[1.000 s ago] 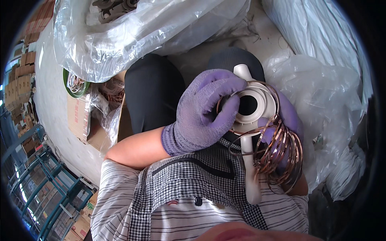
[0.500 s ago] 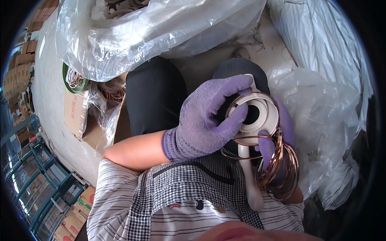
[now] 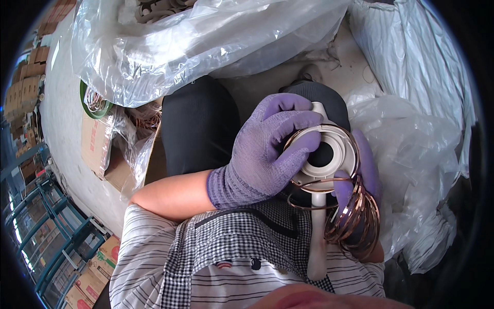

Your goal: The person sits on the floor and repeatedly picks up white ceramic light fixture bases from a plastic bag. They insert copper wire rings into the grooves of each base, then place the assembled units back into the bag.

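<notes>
In front of my lap I hold an off-white plastic part (image 3: pixel 348 148) with a round stepped ring at its head and a long handle pointing back toward my chest. My left hand (image 3: pixel 252 154), in a purple knit glove, is closed on the ring's left side, thumb on its face. My right hand (image 3: pixel 368 162), gloved likewise, grips the right edge; its thumb shows near the lower rim. A bunch of thin copper-coloured metal rings (image 3: pixel 355 224) hangs from my right hand. One such ring lies around the part's round head, and another loops across the handle.
A large clear plastic bag (image 3: pixel 206 46) with grey parts spreads ahead. At left stands an opened cardboard box (image 3: pixel 98 147), a green-rimmed container (image 3: pixel 85 100) with thin metal rings on it. White sacking (image 3: pixel 411 51) and crumpled clear plastic (image 3: pixel 411 139) lie at right.
The part has turned slightly, its handle end swinging left. My left fingers have shifted on the rim, and my right hand with the rings has moved slightly.
</notes>
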{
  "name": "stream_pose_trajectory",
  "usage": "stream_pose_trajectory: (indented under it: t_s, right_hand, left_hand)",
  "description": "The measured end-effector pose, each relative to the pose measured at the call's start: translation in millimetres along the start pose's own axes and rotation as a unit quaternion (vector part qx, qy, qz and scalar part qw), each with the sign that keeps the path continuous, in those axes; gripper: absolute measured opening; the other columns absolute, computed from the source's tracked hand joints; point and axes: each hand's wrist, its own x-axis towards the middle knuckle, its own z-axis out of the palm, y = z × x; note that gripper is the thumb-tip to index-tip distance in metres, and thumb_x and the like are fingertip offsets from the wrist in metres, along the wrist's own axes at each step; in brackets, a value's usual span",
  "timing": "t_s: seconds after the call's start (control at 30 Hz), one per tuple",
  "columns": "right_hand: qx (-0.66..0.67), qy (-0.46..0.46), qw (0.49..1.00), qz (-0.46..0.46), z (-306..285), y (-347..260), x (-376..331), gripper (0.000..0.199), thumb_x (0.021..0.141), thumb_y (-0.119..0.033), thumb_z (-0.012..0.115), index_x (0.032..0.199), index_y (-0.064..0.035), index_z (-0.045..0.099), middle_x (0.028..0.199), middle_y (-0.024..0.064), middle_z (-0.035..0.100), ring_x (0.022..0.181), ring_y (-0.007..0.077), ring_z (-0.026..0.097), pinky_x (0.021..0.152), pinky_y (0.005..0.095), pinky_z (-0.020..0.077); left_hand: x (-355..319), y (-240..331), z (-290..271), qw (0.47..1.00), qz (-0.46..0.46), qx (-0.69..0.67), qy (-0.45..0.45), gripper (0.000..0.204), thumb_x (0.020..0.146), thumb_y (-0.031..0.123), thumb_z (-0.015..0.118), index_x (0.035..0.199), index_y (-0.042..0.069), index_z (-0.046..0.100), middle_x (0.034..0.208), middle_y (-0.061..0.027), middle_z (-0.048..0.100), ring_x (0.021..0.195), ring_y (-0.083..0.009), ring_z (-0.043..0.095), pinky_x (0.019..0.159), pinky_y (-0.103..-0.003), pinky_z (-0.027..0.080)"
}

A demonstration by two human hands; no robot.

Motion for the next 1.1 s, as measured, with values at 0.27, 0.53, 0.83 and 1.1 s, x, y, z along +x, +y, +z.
stream_pose_trajectory:
  t_s: [0.27, 0.53, 0.83, 1.1]
  right_hand:
    - [-0.137, 0.009, 0.989, -0.048, -17, 4, 6, 0.072, 0.104, -0.036, 0.062, 0.155, 0.0075, 0.034, 0.138, 0.0236, 0.060, 0.124, 0.0298, 0.064, 0.107, 0.0380, 0.0526]
    - [-0.351, 0.018, 0.879, -0.322, -37, -7, 27, 0.042, 0.088, -0.022, 0.073, 0.119, 0.0053, 0.065, 0.101, 0.0142, 0.070, 0.088, 0.0259, 0.068, 0.079, 0.0365, 0.0555]
    - [-0.309, 0.056, 0.923, -0.223, -29, -1, 23, 0.041, 0.089, -0.018, 0.072, 0.124, 0.0024, 0.065, 0.101, 0.0083, 0.066, 0.092, 0.0199, 0.064, 0.081, 0.0328, 0.0528]
    - [-0.305, 0.046, 0.918, -0.248, -30, -1, 28, 0.038, 0.093, -0.010, 0.070, 0.127, 0.0052, 0.063, 0.102, 0.0112, 0.067, 0.090, 0.0201, 0.069, 0.079, 0.0318, 0.0575]
  left_hand:
    - [1, 3, 2, 0.997, -0.051, -0.051, -0.013, 0.024, 0.091, 0.008, 0.072, 0.113, 0.001, 0.072, 0.115, -0.0134, 0.067, 0.106, -0.0247, 0.068, 0.093, -0.034, 0.054]
    - [10, 10, -2, 0.995, -0.009, 0.053, -0.081, 0.033, 0.086, 0.011, 0.074, 0.118, 0.002, 0.072, 0.118, -0.0142, 0.067, 0.103, -0.0249, 0.070, 0.087, -0.033, 0.056]
    - [3, -1, -2, 0.997, 0.071, 0.013, -0.028, 0.030, 0.088, 0.009, 0.074, 0.117, 0.002, 0.073, 0.114, -0.0145, 0.071, 0.099, -0.0254, 0.072, 0.084, -0.032, 0.057]
    - [2, -3, 2, 0.999, 0.053, 0.003, -0.010, 0.026, 0.087, 0.010, 0.077, 0.111, 0.002, 0.074, 0.112, -0.0146, 0.072, 0.101, -0.0266, 0.072, 0.088, -0.035, 0.057]
